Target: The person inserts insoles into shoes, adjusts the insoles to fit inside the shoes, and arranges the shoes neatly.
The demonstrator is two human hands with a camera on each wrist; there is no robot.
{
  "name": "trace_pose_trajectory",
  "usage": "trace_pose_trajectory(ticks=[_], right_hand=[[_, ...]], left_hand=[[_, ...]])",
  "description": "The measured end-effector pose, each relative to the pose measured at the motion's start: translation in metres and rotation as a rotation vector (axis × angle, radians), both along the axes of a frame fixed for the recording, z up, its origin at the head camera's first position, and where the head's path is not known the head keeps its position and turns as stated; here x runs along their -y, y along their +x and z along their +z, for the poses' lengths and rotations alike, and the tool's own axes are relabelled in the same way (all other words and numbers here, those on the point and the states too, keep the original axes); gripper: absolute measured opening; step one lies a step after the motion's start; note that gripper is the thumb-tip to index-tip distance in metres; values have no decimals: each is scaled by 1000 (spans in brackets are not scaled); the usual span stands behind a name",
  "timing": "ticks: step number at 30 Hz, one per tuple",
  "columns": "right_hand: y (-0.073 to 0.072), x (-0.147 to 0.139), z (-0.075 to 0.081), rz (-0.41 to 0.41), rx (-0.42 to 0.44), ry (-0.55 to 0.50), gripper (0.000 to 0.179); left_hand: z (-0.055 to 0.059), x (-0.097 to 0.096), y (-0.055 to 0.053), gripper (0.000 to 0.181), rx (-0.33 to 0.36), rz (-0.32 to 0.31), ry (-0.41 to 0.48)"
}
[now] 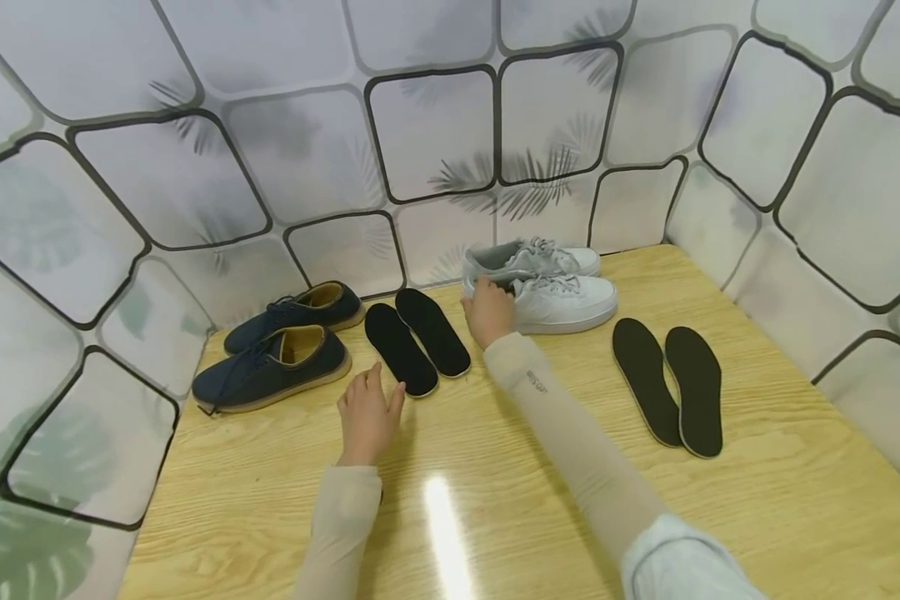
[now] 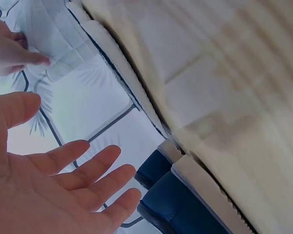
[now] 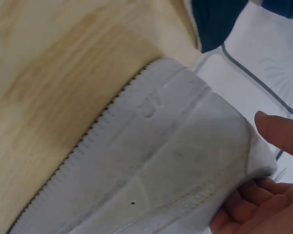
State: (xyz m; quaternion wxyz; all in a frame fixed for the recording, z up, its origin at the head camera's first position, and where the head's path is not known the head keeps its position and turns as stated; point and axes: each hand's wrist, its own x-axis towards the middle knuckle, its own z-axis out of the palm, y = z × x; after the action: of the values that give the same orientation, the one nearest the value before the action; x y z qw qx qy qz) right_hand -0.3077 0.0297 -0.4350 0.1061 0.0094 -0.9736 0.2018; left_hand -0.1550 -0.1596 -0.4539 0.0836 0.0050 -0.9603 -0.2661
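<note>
My right hand [image 1: 490, 310] is at the heel of the near white sneaker [image 1: 566, 302]. In the right wrist view the fingers [image 3: 254, 200] reach into the collar of that sneaker [image 3: 185, 146], and the thumb lies at the back of its heel. Behind it stands the other white sneaker [image 1: 581, 260], partly hidden. My left hand [image 1: 367, 417] hovers over the table, fingers spread and holding nothing. Just beyond its fingertips lie two black insoles, the left one [image 1: 401, 350] and the right one [image 1: 433, 333].
To the left stand two navy shoes, a near one [image 1: 270, 371] and a far one [image 1: 296, 317], toes pointing left. Two dark insoles [image 1: 648, 379] lie at the right of the wooden table [image 1: 495, 517]. A patterned cloth wall [image 1: 435, 133] rises along the back and sides.
</note>
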Motion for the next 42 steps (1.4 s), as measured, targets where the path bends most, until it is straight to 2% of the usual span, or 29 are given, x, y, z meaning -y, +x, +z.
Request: trace_pose_trajectory(ticks=[4,12,19,25,28,34,42], right_hand=[[3,0,-8,24,-28,7,49],[17,-6,-14,99,-95,-17,45],[38,-14,-18,143,-156,-4,40],[57,-21,-11,183,-149,-14,39],[65,-25,-8,214,-131,-27,35],[80,-34,-2,293,-58,-93,32],[101,-56,7,396,-3,-115,40]], left_hand=[[-4,1,3,56,-6,-2,11],[-9,-2,4,55,-18,-11,28],[-10,-7,7,54,-24,-19,26],[-8,-10,9,51,-25,-31,64],[-6,-10,9,50,-7,-46,117],[-1,-12,10,48,56,-81,289],[6,-25,5,36,110,-200,429]])
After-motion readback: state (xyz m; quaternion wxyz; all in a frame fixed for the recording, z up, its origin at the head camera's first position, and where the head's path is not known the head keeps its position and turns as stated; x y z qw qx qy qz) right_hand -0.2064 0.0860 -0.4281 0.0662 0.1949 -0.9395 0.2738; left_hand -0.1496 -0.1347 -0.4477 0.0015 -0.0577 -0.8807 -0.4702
